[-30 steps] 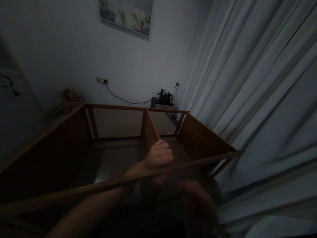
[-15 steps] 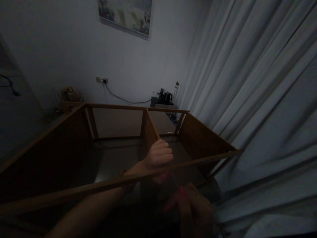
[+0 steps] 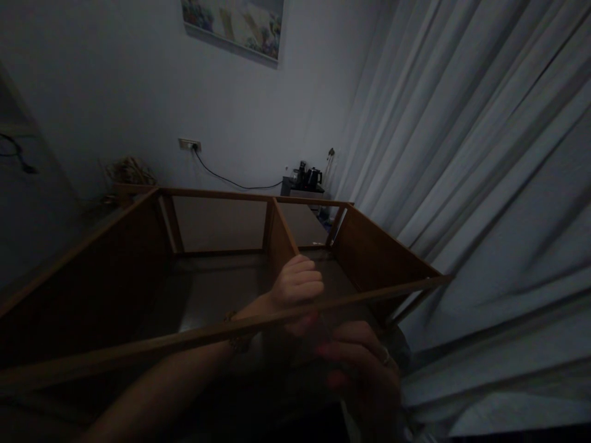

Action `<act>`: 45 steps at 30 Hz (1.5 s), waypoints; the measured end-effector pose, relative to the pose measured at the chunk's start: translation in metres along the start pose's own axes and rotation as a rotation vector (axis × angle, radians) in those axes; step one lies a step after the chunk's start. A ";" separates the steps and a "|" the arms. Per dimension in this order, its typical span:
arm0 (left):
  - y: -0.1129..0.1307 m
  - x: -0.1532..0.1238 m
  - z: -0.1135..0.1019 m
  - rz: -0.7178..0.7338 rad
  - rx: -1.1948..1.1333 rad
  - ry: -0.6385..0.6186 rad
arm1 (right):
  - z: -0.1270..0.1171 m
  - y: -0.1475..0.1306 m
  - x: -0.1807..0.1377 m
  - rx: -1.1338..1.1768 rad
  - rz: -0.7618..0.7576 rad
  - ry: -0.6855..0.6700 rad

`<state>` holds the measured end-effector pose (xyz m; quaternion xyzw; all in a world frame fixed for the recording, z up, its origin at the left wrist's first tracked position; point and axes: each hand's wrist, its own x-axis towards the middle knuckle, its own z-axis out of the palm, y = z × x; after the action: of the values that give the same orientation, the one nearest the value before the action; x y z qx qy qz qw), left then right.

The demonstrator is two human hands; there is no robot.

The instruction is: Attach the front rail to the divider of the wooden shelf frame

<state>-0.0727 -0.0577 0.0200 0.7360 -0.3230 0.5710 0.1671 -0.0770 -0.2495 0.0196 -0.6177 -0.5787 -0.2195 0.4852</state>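
Note:
A large wooden frame (image 3: 203, 336) with brown side panels takes up the middle of the view. My left hand (image 3: 298, 283) reaches under its front rail, fingers curled round the near end of the middle partition (image 3: 282, 241). A beaded bracelet (image 3: 240, 341) circles the left wrist. Below the rail and just right of the left hand is my right hand (image 3: 362, 357), with a ring on one finger. Its fingers are bent and drawn together. Darkness and blur hide what lies between them.
White curtains (image 3: 484, 215) hang close along the right side. Behind the frame, a small dark cabinet (image 3: 300, 186) bears a black kettle (image 3: 314, 178). A cord (image 3: 231, 183) runs along the wall from a socket (image 3: 189, 145). Above hangs a painting (image 3: 235, 27).
My right hand has turned and risen slightly, its knuckles now facing up. The thin shaft at its fingertips no longer shows clearly. My left hand keeps its grip on the partition.

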 end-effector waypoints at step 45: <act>0.003 -0.004 -0.001 -0.070 0.015 -0.076 | 0.043 -0.035 0.000 0.341 0.582 0.553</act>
<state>-0.0760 -0.0587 0.0159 0.7694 -0.2988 0.5387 0.1691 -0.1219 -0.2173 0.0132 -0.5842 -0.2568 -0.1322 0.7585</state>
